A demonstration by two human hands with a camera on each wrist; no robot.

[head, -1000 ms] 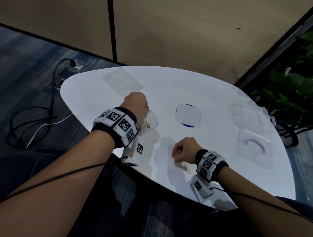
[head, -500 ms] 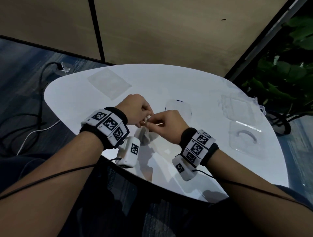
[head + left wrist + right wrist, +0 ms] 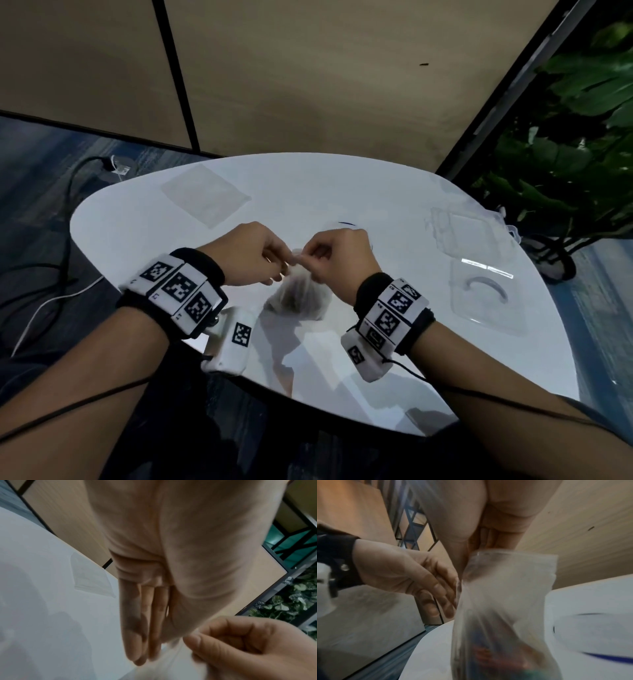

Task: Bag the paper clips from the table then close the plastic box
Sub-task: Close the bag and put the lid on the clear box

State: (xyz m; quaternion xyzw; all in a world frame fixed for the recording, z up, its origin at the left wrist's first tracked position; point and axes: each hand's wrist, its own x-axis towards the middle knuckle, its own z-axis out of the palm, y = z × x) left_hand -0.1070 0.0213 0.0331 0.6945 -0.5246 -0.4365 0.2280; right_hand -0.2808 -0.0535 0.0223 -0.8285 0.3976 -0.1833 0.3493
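Right at frame center, both hands are pinching the top of a small clear bag [image 3: 301, 298] above the white table [image 3: 342, 192]: left hand [image 3: 246, 253] and right hand [image 3: 339, 257] curling fingertips onto its rim. Blurry colored stuff inside, probably paper clips [image 3: 496, 655]. Open plastic box [image 3: 479, 267] is sitting at right.

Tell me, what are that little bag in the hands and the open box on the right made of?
Bag: thin, soft clear plastic film, probably; it crumples and shows dark contents through it. Box: stiffer clear plastic, glossy; it keeps its moulded shape and catches a bright reflection.
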